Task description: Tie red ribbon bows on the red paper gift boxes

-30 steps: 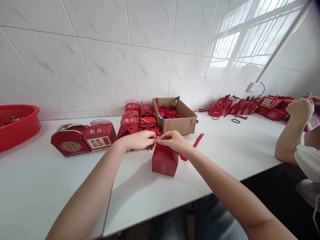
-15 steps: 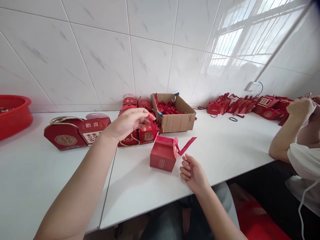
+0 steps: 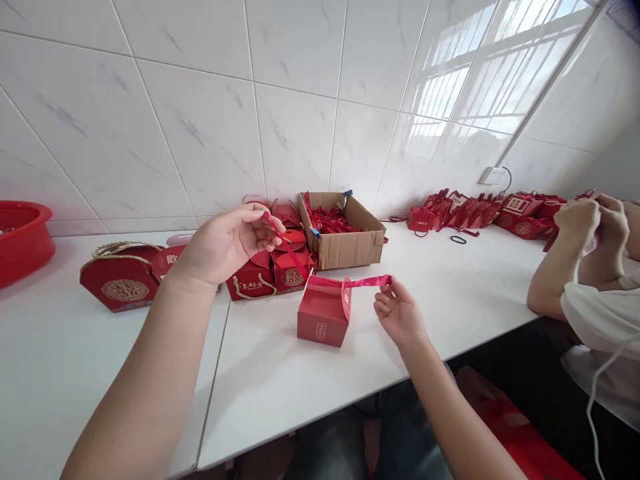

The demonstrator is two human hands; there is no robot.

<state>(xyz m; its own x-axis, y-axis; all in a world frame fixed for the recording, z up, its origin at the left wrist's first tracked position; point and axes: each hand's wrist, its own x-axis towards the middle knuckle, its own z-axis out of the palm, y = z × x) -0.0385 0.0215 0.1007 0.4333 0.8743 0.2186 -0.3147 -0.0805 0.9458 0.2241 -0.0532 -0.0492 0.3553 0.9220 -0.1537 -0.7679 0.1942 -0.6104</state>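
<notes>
A small red gift box (image 3: 323,321) stands on the white table in front of me. A red ribbon (image 3: 367,282) runs through the top of the box and comes out on both sides. Up and to the left, my left hand (image 3: 233,241) pinches one end of the ribbon, which slants down to the box. My right hand (image 3: 400,313) grips the other end between thumb and finger, to the right of the box. Both ribbon ends look stretched out from the box.
Behind the box is a cardboard carton (image 3: 353,247) of red ribbons. Decorated red boxes (image 3: 253,280) with cord handles stand at left. A red basin (image 3: 25,240) is far left. More red boxes (image 3: 523,213) line the wall beside a co-worker's hands (image 3: 595,220).
My right hand has taken hold of the loose ribbon end and drawn it out to the right. My left hand has moved left with its end. The box stays in place.
</notes>
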